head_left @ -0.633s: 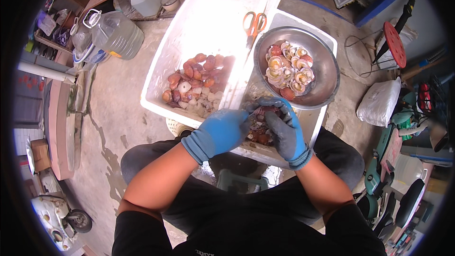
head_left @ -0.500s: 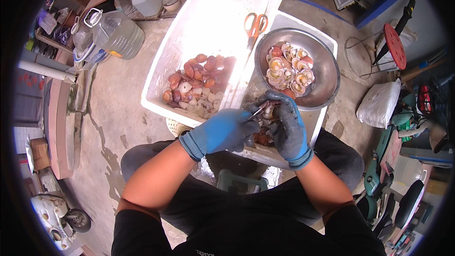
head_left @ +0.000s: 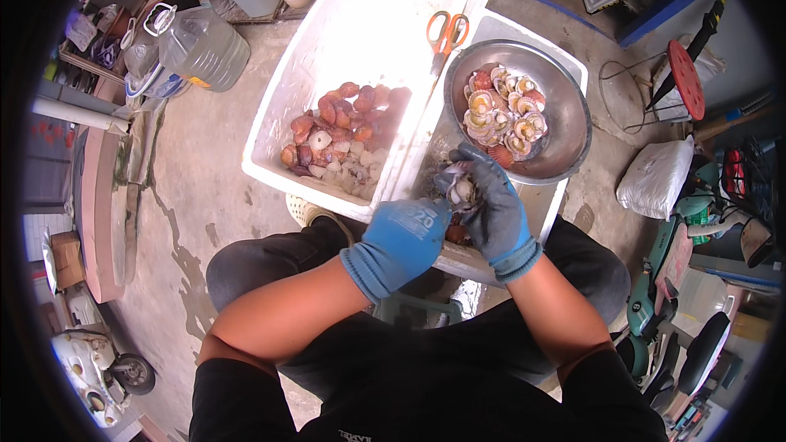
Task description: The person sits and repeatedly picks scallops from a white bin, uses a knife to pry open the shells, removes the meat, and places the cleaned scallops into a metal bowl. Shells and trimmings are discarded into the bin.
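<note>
In my gloved right hand (head_left: 495,209) is an opened scallop (head_left: 461,192), cupped above the low white foam surface (head_left: 532,213). My left hand (head_left: 405,237), in a blue glove, is closed just below and left of it; what its fingers grip is hidden. More brown shells (head_left: 457,233) lie under my hands. A steel bowl (head_left: 565,115) holds several opened scallops (head_left: 512,115). The white foam box (head_left: 286,74) at left holds several red-brown scallops (head_left: 344,102) and ice (head_left: 352,176). Orange-handled scissors (head_left: 446,33) lie at its right edge.
Water jugs (head_left: 205,49) stand at upper left, a red stool (head_left: 684,82) and white sack (head_left: 653,180) at right. A green scooter (head_left: 647,278) is at lower right, a white one (head_left: 86,364) at lower left. My knees flank the work surface, with a clog (head_left: 303,209) visible at left.
My left hand has shifted right and turned, and the thin blade seen in it half a second ago is now hidden. My right hand has risen slightly with the scallop.
</note>
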Tool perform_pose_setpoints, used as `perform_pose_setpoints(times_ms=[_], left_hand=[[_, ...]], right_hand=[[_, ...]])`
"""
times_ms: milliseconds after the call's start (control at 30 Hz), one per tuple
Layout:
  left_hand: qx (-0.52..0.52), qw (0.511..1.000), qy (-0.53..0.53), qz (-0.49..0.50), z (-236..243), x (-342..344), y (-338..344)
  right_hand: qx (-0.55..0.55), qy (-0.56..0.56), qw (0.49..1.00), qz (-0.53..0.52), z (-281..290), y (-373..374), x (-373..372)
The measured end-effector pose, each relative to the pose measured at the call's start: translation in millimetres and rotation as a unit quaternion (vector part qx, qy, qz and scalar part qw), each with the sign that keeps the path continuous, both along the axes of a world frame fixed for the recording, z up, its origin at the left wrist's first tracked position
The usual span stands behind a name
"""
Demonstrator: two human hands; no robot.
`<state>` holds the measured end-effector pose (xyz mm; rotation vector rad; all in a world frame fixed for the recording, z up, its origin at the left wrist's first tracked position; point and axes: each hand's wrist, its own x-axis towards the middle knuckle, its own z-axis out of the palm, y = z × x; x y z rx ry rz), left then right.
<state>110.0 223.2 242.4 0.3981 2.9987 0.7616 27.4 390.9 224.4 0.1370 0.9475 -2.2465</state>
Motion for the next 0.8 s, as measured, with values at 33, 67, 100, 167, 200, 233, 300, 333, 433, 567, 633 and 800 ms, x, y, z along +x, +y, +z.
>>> perform_pose_setpoints(times_ms=[33, 67, 100, 167, 200, 233, 300, 333, 433, 567, 633, 800], left_hand=[[-0.013, 1.000, -0.005, -0.003, 0.3, 0.0, 5.5], [-0.027, 1.000, -0.009, -0.007, 2.8, -0.1, 8.1], [-0.028, 0.999, -0.036, -0.019, 7.9, 2.0, 8.3], [-0.019, 0.999, -0.038, -0.017, 21.4, 3.3, -2.8], [-0.030, 0.996, -0.080, -0.023, 28.8, 4.1, -10.5], [-0.001, 0.996, -0.090, -0.026, 35.6, 1.1, -22.4], [0.087, 0.992, -0.074, 0.055, 43.1, -7.3, -34.3], [0.131, 0.986, -0.048, 0.093, 44.9, -12.5, -38.2], [0.215, 0.970, -0.042, 0.104, 42.5, -28.2, -37.9], [0.149, 0.983, 0.032, 0.102, 40.8, -37.4, -39.0], [0.132, 0.985, 0.040, 0.100, 41.8, -36.2, -39.5], [0.108, 0.982, 0.107, 0.113, 37.2, -28.6, -29.2]], right_hand=[[-0.030, -0.052, 0.998, 0.000, -2.4, 0.1, -4.0], [-0.024, -0.116, 0.993, -0.017, -4.5, 0.8, -7.8], [-0.001, -0.122, 0.992, -0.018, -6.9, 0.5, -10.2], [-0.003, -0.063, 0.998, -0.028, -10.3, 2.3, -13.3], [0.013, -0.044, 0.998, -0.037, -11.8, 2.8, -13.4], [0.004, -0.042, 0.999, -0.019, -11.0, 8.3, -13.6], [0.046, -0.032, 0.998, 0.013, -9.9, 13.5, -11.3], [0.068, -0.023, 0.997, 0.029, -8.6, 15.5, -9.9], [0.140, 0.172, 0.974, 0.052, -5.6, 7.8, -0.1], [-0.010, -0.068, 0.994, 0.089, 7.1, 8.6, 2.1], [-0.011, -0.083, 0.988, 0.127, 13.2, 11.6, -0.1], [0.052, -0.055, 0.986, 0.149, 17.8, 15.0, 2.9]])
